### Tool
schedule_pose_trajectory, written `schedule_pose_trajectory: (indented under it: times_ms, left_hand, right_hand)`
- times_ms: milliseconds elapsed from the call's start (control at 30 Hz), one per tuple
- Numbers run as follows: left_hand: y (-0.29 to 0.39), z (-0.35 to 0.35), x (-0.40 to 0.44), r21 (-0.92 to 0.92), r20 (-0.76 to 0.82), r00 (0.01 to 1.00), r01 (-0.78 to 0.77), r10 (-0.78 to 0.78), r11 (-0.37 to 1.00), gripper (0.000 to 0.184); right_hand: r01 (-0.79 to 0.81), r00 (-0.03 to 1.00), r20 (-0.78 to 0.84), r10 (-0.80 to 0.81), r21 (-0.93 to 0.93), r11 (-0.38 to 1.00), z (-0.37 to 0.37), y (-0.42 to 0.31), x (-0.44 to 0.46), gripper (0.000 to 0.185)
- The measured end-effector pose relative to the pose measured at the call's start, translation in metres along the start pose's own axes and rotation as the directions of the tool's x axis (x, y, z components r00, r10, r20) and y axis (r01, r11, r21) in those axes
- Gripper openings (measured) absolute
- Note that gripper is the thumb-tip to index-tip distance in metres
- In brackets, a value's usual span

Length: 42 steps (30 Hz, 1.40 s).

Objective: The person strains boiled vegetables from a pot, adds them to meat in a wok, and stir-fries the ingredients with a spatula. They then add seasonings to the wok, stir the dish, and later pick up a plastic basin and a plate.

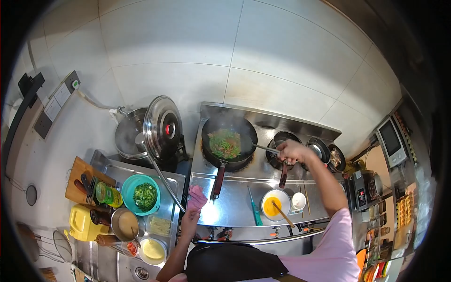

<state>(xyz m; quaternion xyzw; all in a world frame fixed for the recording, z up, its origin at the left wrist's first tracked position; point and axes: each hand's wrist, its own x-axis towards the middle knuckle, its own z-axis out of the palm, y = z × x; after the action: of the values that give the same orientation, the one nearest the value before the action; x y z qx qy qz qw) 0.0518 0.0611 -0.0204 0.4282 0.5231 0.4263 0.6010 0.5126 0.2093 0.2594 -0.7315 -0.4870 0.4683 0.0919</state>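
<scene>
My right hand [293, 151] is closed round the handle of a long metal cooking utensil [265, 148], whose far end reaches the right side of a black wok [246, 129]; its head cannot be made out. Chopped greens with brownish bits [225, 144] steam in the wok, which rests on the left burner with its dark handle [218, 182] toward me. Lower down, my left hand [190, 220] grips a pink cloth [197, 198] at the stove's front left. Below my right forearm, a white bowl of yellow beaten egg [271, 208] has chopsticks [283, 214] in it.
Right of the wok stand several smaller pans [283, 137]. A teal-handled brush-like tool [255, 211] and a white cup [299, 201] lie in front. At left are a steaming pot [126, 136], its tilted lid [159, 127], a turquoise bowl of chopped greens [129, 188] and a yellow jug [83, 222].
</scene>
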Motion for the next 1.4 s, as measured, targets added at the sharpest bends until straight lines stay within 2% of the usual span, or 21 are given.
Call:
schedule_pose_trajectory:
  times_ms: [67,133,267,300,367,400,433,533,667,767,867,967,1067,1133,1167,1267,1300,1400]
  left_hand:
    - [0.008,0.008,-0.007,0.037,0.006,1.000,0.027,-0.027,0.999,0.024]
    - [0.009,0.015,-0.013,0.011,0.018,1.000,0.012,-0.012,1.000,0.024]
    - [0.002,0.020,-0.021,0.005,0.053,0.998,-0.028,0.027,1.000,0.025]
    - [0.000,0.020,-0.023,0.005,0.052,0.999,-0.015,0.015,1.000,0.025]
    - [-0.003,0.016,-0.025,0.009,0.047,0.999,0.008,-0.009,1.000,0.026]
    - [0.001,0.015,-0.024,0.020,0.032,0.999,-0.006,0.005,1.000,0.026]
    - [0.004,0.011,-0.027,0.034,0.020,1.000,-0.013,0.012,0.999,0.026]
    - [0.004,0.004,-0.034,0.016,0.006,1.000,0.000,0.000,1.000,0.025]
    - [-0.001,-0.004,-0.031,0.059,0.027,0.999,0.039,-0.041,0.997,0.025]
    - [0.000,-0.002,-0.026,0.062,0.034,0.999,0.030,-0.033,0.998,0.025]
    - [-0.004,0.004,-0.027,0.026,0.046,0.998,0.036,-0.037,0.999,0.025]
    - [0.002,0.009,-0.031,0.040,0.054,0.998,0.041,-0.043,0.998,0.025]
    - [-0.001,0.012,-0.037,0.060,0.029,0.999,0.038,-0.040,0.997,0.025]
    - [-0.002,0.011,-0.040,0.062,0.025,0.998,0.062,-0.063,0.996,0.025]
    - [-0.001,0.010,-0.043,0.056,0.034,0.995,0.088,-0.090,0.995,0.025]
    - [-0.004,0.009,-0.045,0.027,0.048,0.992,0.113,-0.115,0.993,0.026]
    - [-0.006,0.009,-0.045,0.014,0.048,0.993,0.111,-0.112,0.994,0.026]
    - [-0.012,0.009,-0.041,0.052,0.059,0.997,0.041,-0.044,0.998,0.026]
  right_hand:
    - [-0.016,0.999,0.037,0.027,-0.276,0.961,-0.024,-0.038,0.002,0.030]
    - [-0.133,0.979,0.085,0.184,-0.417,0.899,-0.036,-0.071,0.018,0.013]
    - [-0.078,0.960,0.218,0.176,-0.396,0.915,-0.010,-0.081,0.050,0.016]
    - [-0.005,0.977,0.201,0.077,-0.336,0.942,0.003,-0.070,0.063,0.017]
    - [0.022,0.998,0.069,-0.007,-0.214,0.977,0.018,-0.065,0.055,0.017]
    - [0.042,0.999,-0.002,-0.043,-0.152,0.987,0.019,-0.068,0.053,0.017]
    - [0.006,1.000,-0.022,-0.007,-0.073,0.997,0.012,-0.069,0.045,0.017]
    - [-0.044,0.999,-0.023,0.043,-0.068,0.997,-0.006,-0.070,0.032,0.017]
    - [-0.127,0.961,0.195,0.195,-0.311,0.942,-0.012,-0.084,0.029,0.011]
    - [-0.062,0.958,0.265,0.112,-0.190,0.980,0.014,-0.073,0.047,0.011]
    - [-0.001,0.997,0.081,-0.010,0.136,0.991,0.067,-0.067,0.053,0.014]
    - [-0.069,0.993,0.117,0.017,0.456,0.887,0.040,-0.040,0.086,0.012]
    - [-0.042,0.998,0.044,0.034,0.208,0.977,0.008,-0.055,0.056,0.013]
    - [-0.052,0.994,0.088,0.063,-0.128,0.990,-0.009,-0.080,0.031,0.014]
    - [-0.050,0.991,0.105,0.083,-0.290,0.956,-0.015,-0.087,0.026,0.015]
    - [-0.029,0.980,0.154,0.129,-0.526,0.850,-0.012,-0.096,0.033,0.016]
    - [0.041,0.973,0.207,0.106,-0.601,0.798,-0.008,-0.087,0.052,0.015]
    - [0.105,0.994,0.006,-0.113,-0.422,0.900,0.033,-0.076,0.065,0.020]
